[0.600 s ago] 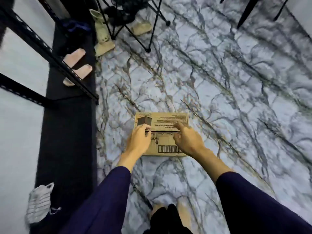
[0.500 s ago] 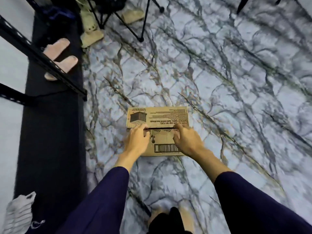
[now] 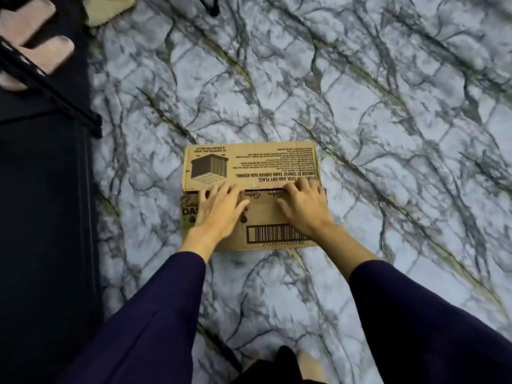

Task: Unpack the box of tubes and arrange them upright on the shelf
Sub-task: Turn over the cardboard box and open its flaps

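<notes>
The cardboard box (image 3: 250, 173) lay closed on the marble floor (image 3: 388, 106), right of the dark shelf (image 3: 44, 189). The left hand (image 3: 219, 210) rested on the near flap with fingers spread and lightly bent at the seam. The right hand (image 3: 303, 207) pressed there too, its fingertips (image 3: 297, 187) curled at the flap's edge. Upside-down print read "COOL AND DRY PLACE" and "SIMPAN DI TEMPAT YANG DINGIN DAN KERING". A barcode (image 3: 274, 233) showed between the wrists.

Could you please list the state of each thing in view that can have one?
cardboard box: on the floor, flaps closed, seam across the middle.
left hand: fingers spread, resting on the near flap at the seam.
right hand: fingers curled at the seam's edge.
tubes: not visible.
</notes>
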Demonstrator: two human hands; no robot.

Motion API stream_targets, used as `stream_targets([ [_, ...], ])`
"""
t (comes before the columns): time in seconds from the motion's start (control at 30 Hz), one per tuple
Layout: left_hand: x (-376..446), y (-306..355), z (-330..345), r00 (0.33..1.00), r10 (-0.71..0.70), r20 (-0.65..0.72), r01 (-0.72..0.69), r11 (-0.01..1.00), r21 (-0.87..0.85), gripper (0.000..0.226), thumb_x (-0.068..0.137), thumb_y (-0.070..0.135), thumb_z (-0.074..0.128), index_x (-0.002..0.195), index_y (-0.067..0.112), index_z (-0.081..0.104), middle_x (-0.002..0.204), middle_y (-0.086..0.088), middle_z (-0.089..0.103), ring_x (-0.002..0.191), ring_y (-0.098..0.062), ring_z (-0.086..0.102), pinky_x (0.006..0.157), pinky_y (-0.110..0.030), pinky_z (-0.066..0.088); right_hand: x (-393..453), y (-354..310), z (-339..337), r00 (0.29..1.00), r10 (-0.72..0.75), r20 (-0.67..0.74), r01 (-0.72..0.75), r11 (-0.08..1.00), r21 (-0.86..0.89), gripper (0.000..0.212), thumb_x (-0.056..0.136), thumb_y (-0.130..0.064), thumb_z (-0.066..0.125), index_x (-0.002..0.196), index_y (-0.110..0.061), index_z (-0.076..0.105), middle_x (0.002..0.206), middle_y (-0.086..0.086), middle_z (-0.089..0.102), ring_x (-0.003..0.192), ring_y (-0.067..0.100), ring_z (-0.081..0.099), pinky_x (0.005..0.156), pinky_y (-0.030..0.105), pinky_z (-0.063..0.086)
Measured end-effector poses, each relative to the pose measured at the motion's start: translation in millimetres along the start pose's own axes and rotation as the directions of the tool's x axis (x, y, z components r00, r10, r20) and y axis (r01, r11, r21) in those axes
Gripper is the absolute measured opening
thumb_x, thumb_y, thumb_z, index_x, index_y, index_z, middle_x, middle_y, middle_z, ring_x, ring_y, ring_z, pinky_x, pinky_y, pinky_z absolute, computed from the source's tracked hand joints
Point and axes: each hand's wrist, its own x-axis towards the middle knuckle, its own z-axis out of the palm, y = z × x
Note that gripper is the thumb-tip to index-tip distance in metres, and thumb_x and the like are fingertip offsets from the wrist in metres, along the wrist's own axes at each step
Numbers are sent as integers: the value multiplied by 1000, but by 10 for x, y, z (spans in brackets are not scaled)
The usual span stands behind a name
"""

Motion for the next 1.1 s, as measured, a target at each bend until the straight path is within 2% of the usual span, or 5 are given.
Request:
stream_targets([
  [0.17, -463, 97, -255, 996, 59, -71, -60, 998, -11, 29, 99, 42, 40, 115, 23, 56, 113, 2, 58, 105, -24, 51, 87, -36, 31, -439, -75, -291, 998, -8, -56, 12, 997, 73, 27, 98, -35, 46, 112, -16, 59, 115, 7, 53, 116, 30, 41, 93, 41, 32],
  [0.4, -1378, 280, -302, 995, -1, 102, 19, 984, -179, 52, 95, 59, 29, 112, 27, 66, 113, 7, 61, 110, -19, 52, 91, -36, 37, -1311, -104, -375, 971, -31, 238, 3, 993, 118, 31, 98, -43, 43, 115, -24, 59, 115, -1, 56, 112, 25, 47, 89, 37, 31],
  [0.5, -1632, 324, -131, 982, -42, 182, 73, 984, -164, 39, 100, 46, 34, 123, 25, 58, 121, 3, 57, 113, -22, 49, 91, -35, 37, -1506, -96, -232, 954, -16, 300, -38, 984, 175, 36, 97, -47, 43, 121, -24, 58, 123, -3, 54, 113, 24, 52, 92, 38, 33],
  [0.77, -1308, 144, 595, 995, -68, 78, 70, 997, -21, 62, 95, 25, 53, 149, 20, 23, 155, 0, 23, 142, -20, 21, 114, -37, 22, -1093, -138, 412, 994, -65, 90, 37, 959, 280, 34, 97, -22, 50, 130, -14, 53, 128, 3, 54, 113, 28, 53, 92, 37, 43],
  [1.1, -850, 19, 962, 1000, -16, 1, 16, 996, -92, 25, 91, 11, 56, 114, 21, 60, 117, 4, 62, 109, -19, 52, 95, -31, 36, -695, -90, 1095, 996, -85, 41, 80, 991, 105, 31, 91, -6, 55, 118, -18, 60, 113, 3, 62, 103, 26, 51, 82, 33, 40],
])
